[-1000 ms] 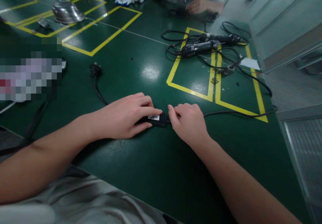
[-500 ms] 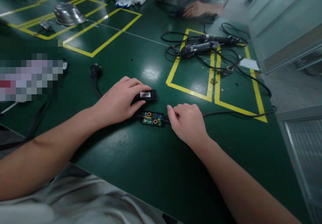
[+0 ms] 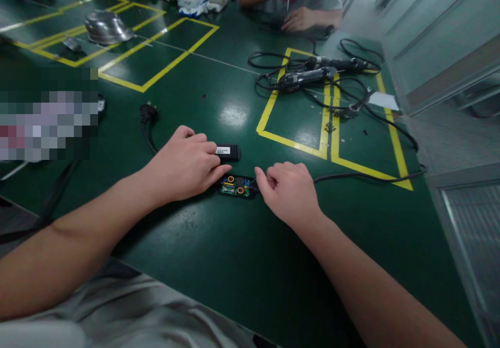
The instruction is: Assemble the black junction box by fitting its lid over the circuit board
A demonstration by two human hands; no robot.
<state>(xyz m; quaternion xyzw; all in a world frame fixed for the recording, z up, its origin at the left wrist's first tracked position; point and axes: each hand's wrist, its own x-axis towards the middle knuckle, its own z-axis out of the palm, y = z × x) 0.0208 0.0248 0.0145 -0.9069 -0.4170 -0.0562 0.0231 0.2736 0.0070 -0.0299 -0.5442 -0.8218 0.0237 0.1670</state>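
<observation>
A small black case half with a circuit board (image 3: 236,186) lies face up on the green table, two copper-coloured rings showing. My left hand (image 3: 191,163) is at its left end, thumb near the edge, fingers curled; what they grip is hidden. Just beyond lies a black cover with a white label (image 3: 228,151), its left part behind my left fingers. My right hand (image 3: 289,189) is curled at the board's right end, where a black cable enters; that cable (image 3: 363,175) runs on to the right. A black plug (image 3: 149,112) lies beyond my left wrist.
Two black electric screwdrivers (image 3: 307,78) with looped cables lie at the back right, near a white paper (image 3: 384,100). A metal bowl (image 3: 107,27) stands at the back left. Across the table, a person's hand (image 3: 299,20) rests by a dark object. Yellow tape marks the table.
My left fingers have drawn back and curled beside the labelled cover, and the left thumb has moved onto the board's left end. My right hand has barely moved.
</observation>
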